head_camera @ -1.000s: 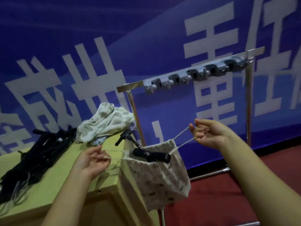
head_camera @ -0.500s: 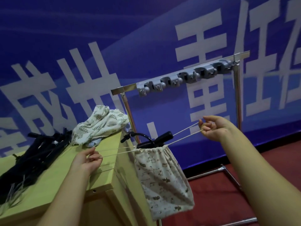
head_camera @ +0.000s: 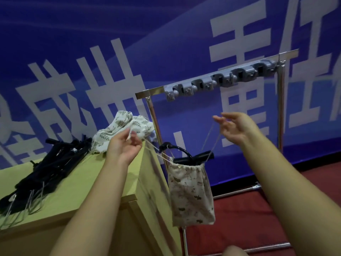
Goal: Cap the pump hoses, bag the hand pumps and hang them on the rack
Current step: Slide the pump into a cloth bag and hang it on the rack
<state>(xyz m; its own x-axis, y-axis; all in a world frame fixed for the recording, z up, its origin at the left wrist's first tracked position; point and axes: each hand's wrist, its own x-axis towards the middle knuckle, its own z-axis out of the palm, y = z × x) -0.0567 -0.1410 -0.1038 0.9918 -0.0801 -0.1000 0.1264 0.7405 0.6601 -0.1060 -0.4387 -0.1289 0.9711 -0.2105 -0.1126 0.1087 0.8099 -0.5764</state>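
A patterned cloth drawstring bag (head_camera: 191,194) hangs in the air beside the table corner, its mouth gathered. A black hand pump (head_camera: 193,158) and its curved hose stick out of the top. My left hand (head_camera: 123,145) pinches the left drawstring above the table edge. My right hand (head_camera: 234,129) is raised higher with the right drawstring loop hooked over its spread fingers. The metal rack (head_camera: 217,74), with a grey row of hooks under its top bar, stands behind the bag, above my right hand.
A yellow-green wooden table (head_camera: 77,183) is at the left. On it lie a heap of black pumps with hoses (head_camera: 46,169) and a pile of leaf-print cloth bags (head_camera: 125,130). A blue banner wall stands behind; red floor lies at the right.
The bag's mouth has been drawn shut. Both hands have risen and come closer together, lifting the bag, and my right hand's fingers have spread.
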